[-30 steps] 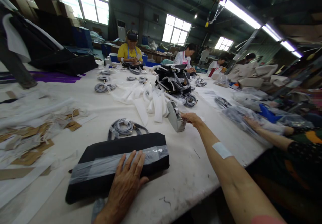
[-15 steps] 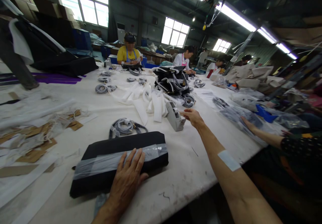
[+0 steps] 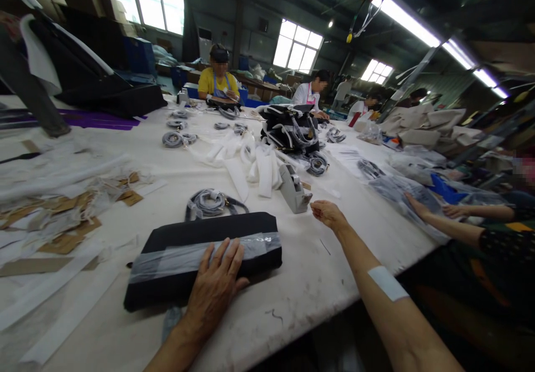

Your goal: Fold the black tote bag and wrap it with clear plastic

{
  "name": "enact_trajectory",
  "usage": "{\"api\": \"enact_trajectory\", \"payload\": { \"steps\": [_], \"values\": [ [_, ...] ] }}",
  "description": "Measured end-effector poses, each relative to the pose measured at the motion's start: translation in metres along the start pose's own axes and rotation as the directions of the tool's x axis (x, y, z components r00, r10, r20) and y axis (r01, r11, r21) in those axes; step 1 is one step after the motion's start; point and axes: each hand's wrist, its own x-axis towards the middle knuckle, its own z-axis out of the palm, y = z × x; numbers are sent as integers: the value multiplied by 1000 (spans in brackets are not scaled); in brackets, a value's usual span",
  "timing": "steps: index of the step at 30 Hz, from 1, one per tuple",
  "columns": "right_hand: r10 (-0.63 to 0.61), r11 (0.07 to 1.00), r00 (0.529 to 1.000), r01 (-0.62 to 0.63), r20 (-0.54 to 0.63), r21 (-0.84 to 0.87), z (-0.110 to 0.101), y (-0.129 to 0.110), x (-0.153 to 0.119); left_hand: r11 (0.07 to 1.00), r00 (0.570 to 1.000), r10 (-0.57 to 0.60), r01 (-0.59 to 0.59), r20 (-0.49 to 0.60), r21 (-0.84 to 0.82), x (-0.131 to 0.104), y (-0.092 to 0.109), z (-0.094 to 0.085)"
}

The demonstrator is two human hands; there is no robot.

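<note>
My left hand lies flat, fingers slightly apart, on a folded black bag near the table's front edge. A band of translucent wrapping with a shiny strip of clear tape runs along the bag's top. Just off the front end of a grey tape dispenser, my right hand has its fingers pinched together. Whatever is between those fingertips is too small or too clear to make out. Behind the bag rests a coiled, plastic-wrapped strap.
White foam strips and a pile of black bags are beyond the dispenser. Brown tags litter the left side. At right, a co-worker's hands touch plastic bags. Other people sit across the white table.
My right hand has drawn down and slightly away from the upper part of the dispenser to just off its front end. My left hand stays on the bag. The whole view has shifted slightly.
</note>
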Motion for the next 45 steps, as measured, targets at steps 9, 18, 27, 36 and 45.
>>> {"api": "enact_trajectory", "payload": {
  "steps": [9, 18, 27, 36, 45],
  "values": [
    [14, 994, 987, 4, 158, -112, -18, -10, -40, 1000, 994, -20, 19, 106, 9, -1, 1, -5],
    [-89, 977, 565, 212, 820, -40, 60, -111, -139, 1000, 990, -9, 10, 138, -10, -1, 2, -3],
    [-134, 508, 703, 654, 698, -561, 96, -115, -139, 1000, 989, 3, -3, 149, 2, -3, 1, 3],
    [-45, 481, 859, 466, 510, -743, 30, -88, -101, 1000, 991, 8, -7, 134, -11, -1, 1, -4],
    [-655, 571, 637, 770, 408, -286, 120, -108, -151, 1000, 992, 0, -2, 123, 15, -5, 2, 1]
  ]
}}
